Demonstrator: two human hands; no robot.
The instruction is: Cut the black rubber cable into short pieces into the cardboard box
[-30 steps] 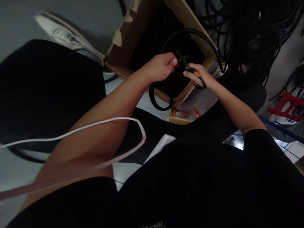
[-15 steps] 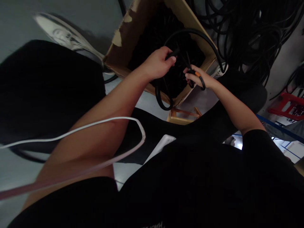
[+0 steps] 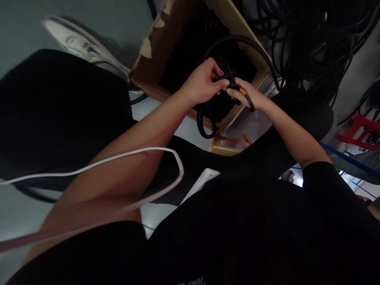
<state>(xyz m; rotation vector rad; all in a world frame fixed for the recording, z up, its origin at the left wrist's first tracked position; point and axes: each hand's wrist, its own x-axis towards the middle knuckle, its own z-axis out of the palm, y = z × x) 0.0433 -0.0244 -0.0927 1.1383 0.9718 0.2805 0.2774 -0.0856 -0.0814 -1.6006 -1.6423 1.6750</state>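
Observation:
Over an open cardboard box, my left hand is closed on a black hose. The hose arches over the box to the right, and a loop of it hangs below my left hand. My right hand grips scissors with black handles and an orange patch. Their blades are close to my left fingertips, at the hose; whether they touch it is too dark to tell. Many dark pieces fill the box, their kind hard to make out.
Coiled black hoses lie at the upper right. A small wooden stool stands below the box. A red plastic stool is at the far right. A white cable crosses in front of my left arm.
My left hand has moved slightly right and down, toward the scissors. My right hand has shifted a little left, and its fingers have drawn closer together on the scissors.

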